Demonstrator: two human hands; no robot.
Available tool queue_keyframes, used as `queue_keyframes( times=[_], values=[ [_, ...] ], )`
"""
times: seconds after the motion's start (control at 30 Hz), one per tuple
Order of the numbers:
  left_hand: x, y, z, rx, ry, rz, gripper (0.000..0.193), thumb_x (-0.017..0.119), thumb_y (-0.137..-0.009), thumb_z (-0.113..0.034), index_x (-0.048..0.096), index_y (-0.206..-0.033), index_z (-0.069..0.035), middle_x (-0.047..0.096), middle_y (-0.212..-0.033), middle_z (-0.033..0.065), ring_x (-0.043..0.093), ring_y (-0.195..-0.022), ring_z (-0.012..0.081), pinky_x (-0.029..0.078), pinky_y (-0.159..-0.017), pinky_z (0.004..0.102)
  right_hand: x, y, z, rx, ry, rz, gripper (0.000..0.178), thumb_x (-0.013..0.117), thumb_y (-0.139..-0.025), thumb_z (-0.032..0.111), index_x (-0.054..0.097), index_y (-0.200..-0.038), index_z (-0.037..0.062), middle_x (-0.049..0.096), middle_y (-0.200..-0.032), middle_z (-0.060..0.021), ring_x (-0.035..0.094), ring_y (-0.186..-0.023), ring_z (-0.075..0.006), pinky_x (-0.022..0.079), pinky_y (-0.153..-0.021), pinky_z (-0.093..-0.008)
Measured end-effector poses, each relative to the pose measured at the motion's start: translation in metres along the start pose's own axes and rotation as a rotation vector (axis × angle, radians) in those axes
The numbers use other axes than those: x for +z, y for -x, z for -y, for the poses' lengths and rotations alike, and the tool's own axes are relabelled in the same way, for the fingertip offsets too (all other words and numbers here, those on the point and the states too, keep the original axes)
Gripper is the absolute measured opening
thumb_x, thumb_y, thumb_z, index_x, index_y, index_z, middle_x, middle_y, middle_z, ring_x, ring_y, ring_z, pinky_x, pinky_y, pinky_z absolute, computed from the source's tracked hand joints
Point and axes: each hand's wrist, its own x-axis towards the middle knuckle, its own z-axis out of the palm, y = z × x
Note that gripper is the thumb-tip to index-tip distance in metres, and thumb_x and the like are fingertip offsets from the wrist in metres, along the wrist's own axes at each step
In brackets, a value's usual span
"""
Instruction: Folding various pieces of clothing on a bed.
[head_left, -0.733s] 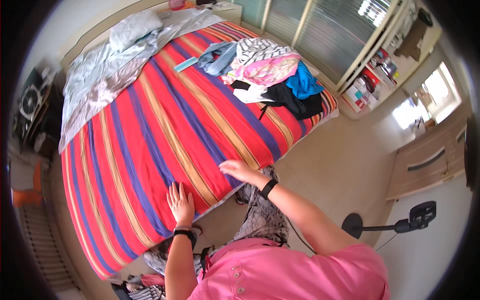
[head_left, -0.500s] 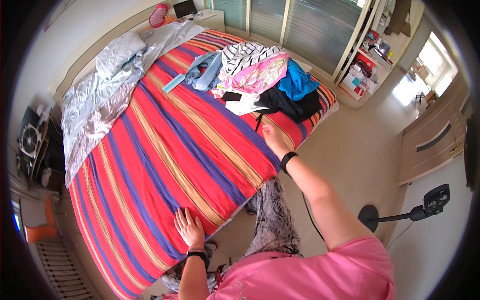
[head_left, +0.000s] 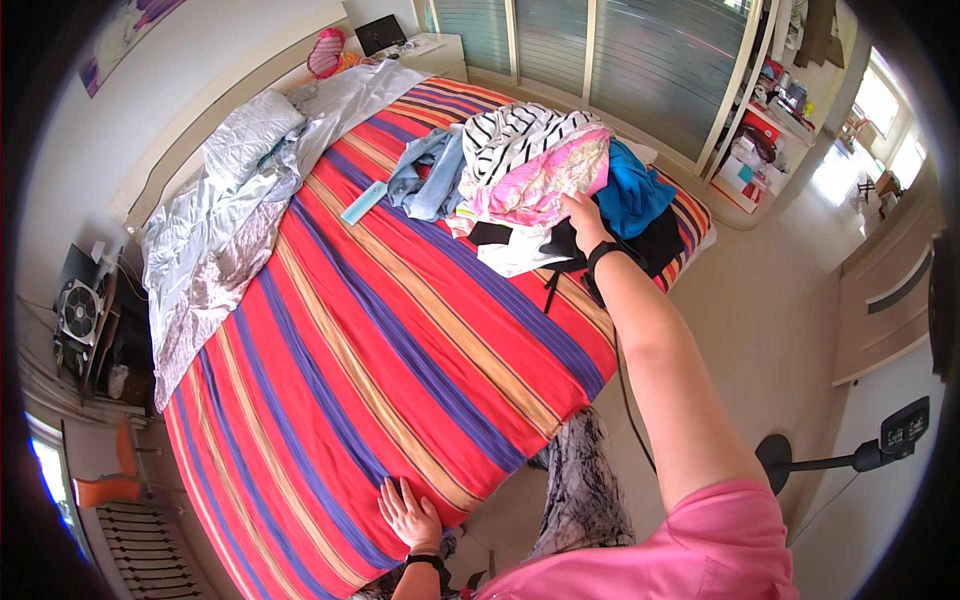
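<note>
My left hand (head_left: pixel 411 514) lies flat on the red striped bedspread (head_left: pixel 330 330) near the bed's front edge, fingers spread. Stretched far forward, my right hand (head_left: pixel 587 222) has its fingers closed at the lower edge of a pink patterned garment (head_left: pixel 540 185). That garment rests in a heap of clothes, below a white garment with black stripes (head_left: pixel 530 135). Blue clothing (head_left: pixel 637 188) and black clothing (head_left: pixel 660 250) lie right of my hand. A white cloth (head_left: pixel 515 255) and blue denim clothing (head_left: pixel 430 172) are on the heap's left side.
A light blue flat strip (head_left: pixel 364 202) lies beside the denim. Silvery bedding (head_left: pixel 215 250) is bunched along the headboard side. A black stand with a round base (head_left: pixel 773 460) is on the floor at the right. Sliding wardrobe doors (head_left: pixel 650 70) stand behind the bed.
My right hand has reached forward from the bed's right edge to the clothes heap and closed on the pink garment. My left hand stays flat on the bedspread. The view has shifted somewhat.
</note>
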Motion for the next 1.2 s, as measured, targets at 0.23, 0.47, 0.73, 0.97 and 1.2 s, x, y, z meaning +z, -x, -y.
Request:
queue_keyframes(
  times=[0.23, 0.47, 0.73, 0.97, 1.2],
  values=[
    [0.003, 0.004, 0.004, 0.008, -0.007, -0.009, 0.055, 0.056, -0.078, -0.021, 0.048, -0.130, -0.003, 0.039, -0.140, 0.0218, 0.035, -0.131, 0.0366, 0.023, -0.111, 0.0498, 0.048, 0.061, 0.036, -0.404, -0.049, 0.115, 0.017, 0.056, -0.091, 0.007, 0.068, -0.100, -0.0009, 0.067, -0.097, -0.0057, 0.059, -0.083, -0.0099, 0.046, -0.076, -0.0231],
    [-0.005, 0.005, 0.000, 0.003, 0.019, -0.049, 0.050, 0.055, -0.082, -0.019, 0.049, -0.129, -0.004, 0.041, -0.138, 0.0212, 0.037, -0.130, 0.0339, 0.024, -0.111, 0.0468, 0.035, 0.263, 0.064, -0.633, 0.323, 0.388, 0.012, 0.056, -0.083, -0.005, 0.065, -0.088, 0.0003, 0.065, -0.085, -0.0106, 0.064, -0.081, -0.0214, 0.050, -0.070, -0.0329],
    [-0.022, 0.008, -0.010, -0.034, 0.728, 0.016, 0.067, 0.058, -0.086, -0.022, 0.028, -0.142, -0.003, 0.038, -0.140, 0.0217, 0.039, -0.128, 0.0346, 0.028, -0.108, 0.0422, 0.036, 0.496, 0.039, -0.730, 0.237, 1.062, 0.004, 0.062, -0.079, 0.003, 0.063, -0.082, 0.0051, 0.062, -0.084, -0.0087, 0.060, -0.085, -0.0269, 0.047, -0.079, -0.0370],
    [-0.058, 0.025, -0.023, -0.010, 1.714, 0.021, 0.042, 0.042, -0.097, -0.025, 0.041, -0.130, 0.001, 0.053, -0.122, 0.0120, 0.051, -0.112, 0.0212, 0.041, -0.096, 0.0332, 0.029, 0.537, 0.055, -0.233, 0.082, 1.418, 0.020, 0.058, -0.090, 0.012, 0.060, -0.107, 0.0026, 0.065, -0.093, -0.0106, 0.063, -0.094, -0.0201, 0.048, -0.084, -0.0333],
    [-0.142, 0.038, 0.005, -0.246, 2.149, 0.020, 0.043, 0.042, -0.094, -0.022, 0.043, -0.132, 0.000, 0.050, -0.130, 0.0108, 0.052, -0.114, 0.0227, 0.039, -0.100, 0.0356, 0.018, 0.433, -0.002, -0.174, 0.242, 0.378, 0.037, 0.057, -0.092, 0.024, 0.051, -0.118, -0.0023, 0.060, -0.106, -0.0127, 0.059, -0.096, -0.0219, 0.046, -0.085, -0.0317]
  ],
)
